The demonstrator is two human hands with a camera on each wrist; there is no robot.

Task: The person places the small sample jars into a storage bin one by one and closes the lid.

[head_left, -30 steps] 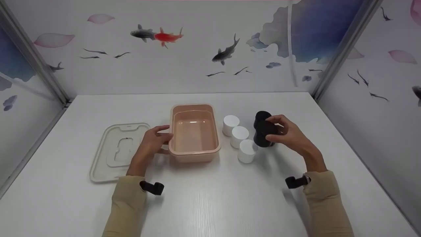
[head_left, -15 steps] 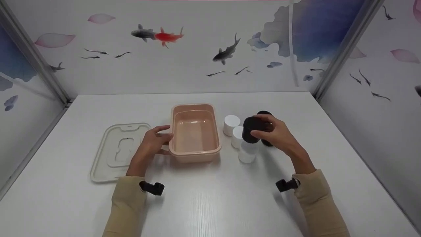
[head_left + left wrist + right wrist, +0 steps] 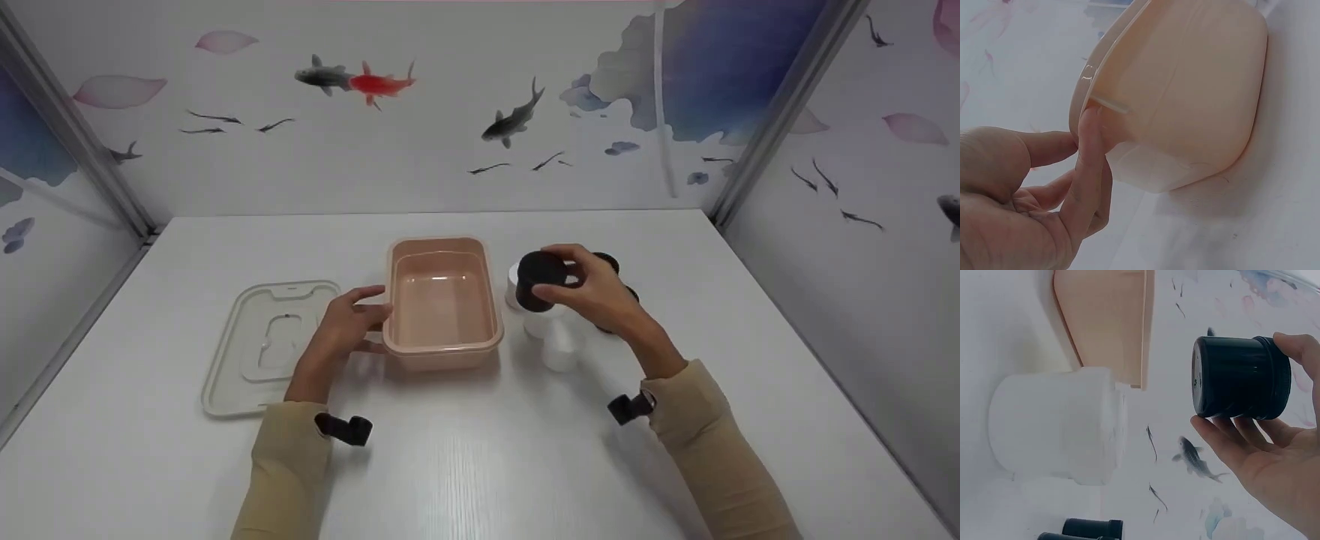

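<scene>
A peach plastic storage box stands upright on the table. My left hand pinches its left rim between thumb and fingers, with some fingertips under the lip in the left wrist view. My right hand grips a black lidded jar and holds it in the air, right of the box. White lidded jars stand in a slanting row below it, partly hidden by the held jar and hand. In the right wrist view one white jar is close to the camera.
Other black jars stand behind my right hand, largely hidden in the head view. A pale grey lid lies flat left of the box, partly under my left forearm. Printed panels enclose the table's back and sides.
My right hand has lifted the black jar from the other black ones and carried it left, over the white jars towards the box. The left hand and box have stayed put.
</scene>
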